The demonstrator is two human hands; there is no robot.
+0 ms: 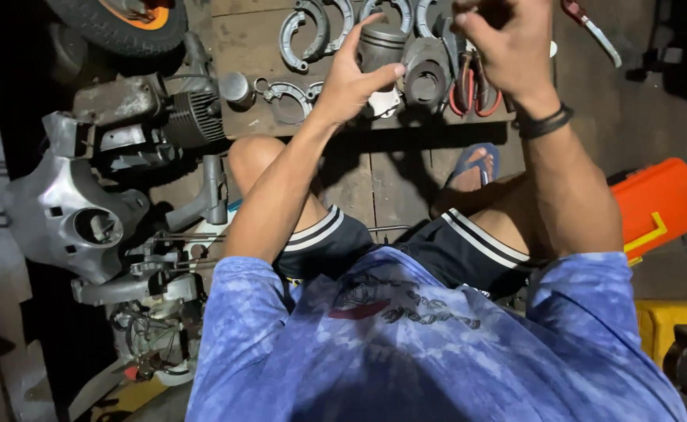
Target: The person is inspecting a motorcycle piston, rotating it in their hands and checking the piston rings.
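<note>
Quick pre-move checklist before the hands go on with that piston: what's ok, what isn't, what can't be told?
1. Left hand grips the grey piston: ok.
2. Right hand has fingers pinched together, what they hold: cannot tell.
3. Cylinder part lies close on the wooden board: ok.
4. Red-handled pliers within reach under the right hand: ok.
5. Brake shoes lie apart from the hands: ok.

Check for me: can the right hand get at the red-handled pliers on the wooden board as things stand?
Probably yes. The right hand is raised just above the red-handled pliers, with nothing between them. Its fingers seem pinched together, whether on something small I cannot tell; the left hand holds the piston alongside.
</note>
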